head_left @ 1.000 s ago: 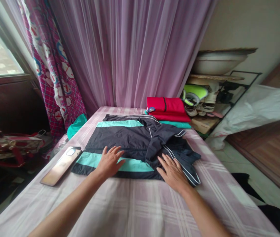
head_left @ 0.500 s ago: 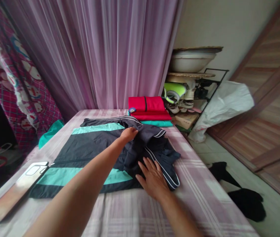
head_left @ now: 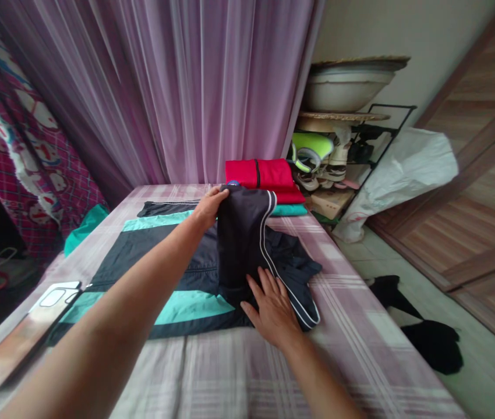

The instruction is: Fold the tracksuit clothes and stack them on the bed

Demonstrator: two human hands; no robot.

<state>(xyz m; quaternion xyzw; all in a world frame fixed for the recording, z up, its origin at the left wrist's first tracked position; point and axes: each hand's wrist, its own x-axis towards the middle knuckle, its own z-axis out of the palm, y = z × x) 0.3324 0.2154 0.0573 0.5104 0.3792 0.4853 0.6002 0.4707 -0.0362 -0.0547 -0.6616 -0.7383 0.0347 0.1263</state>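
A dark navy zip jacket (head_left: 134, 259) with mint-green bands lies spread on the bed. My left hand (head_left: 210, 206) is closed on one sleeve and holds it raised above the jacket body. That sleeve (head_left: 242, 233), edged with white stripes, drapes down toward my right hand (head_left: 272, 305). My right hand lies flat, fingers spread, pressing the sleeve's lower part near the white piping. The collar end of the jacket points right, partly covered by the sleeve. Beyond it sits a folded red garment (head_left: 258, 174) on top of a folded teal one (head_left: 290, 209).
A phone (head_left: 24, 340) rests at the bed's left edge. On the right stand a shoe rack (head_left: 381, 145) with basins (head_left: 350, 90) and a white plastic bag (head_left: 409, 174). Black cloth (head_left: 433, 346) lies on the floor. A purple curtain (head_left: 177, 87) hangs behind the plaid-covered bed (head_left: 212, 378).
My left hand has moved up and left, lifting the sleeve so that it stands taller and unfolds. My right hand stays nearly in place on the fabric. The view has shifted slightly.
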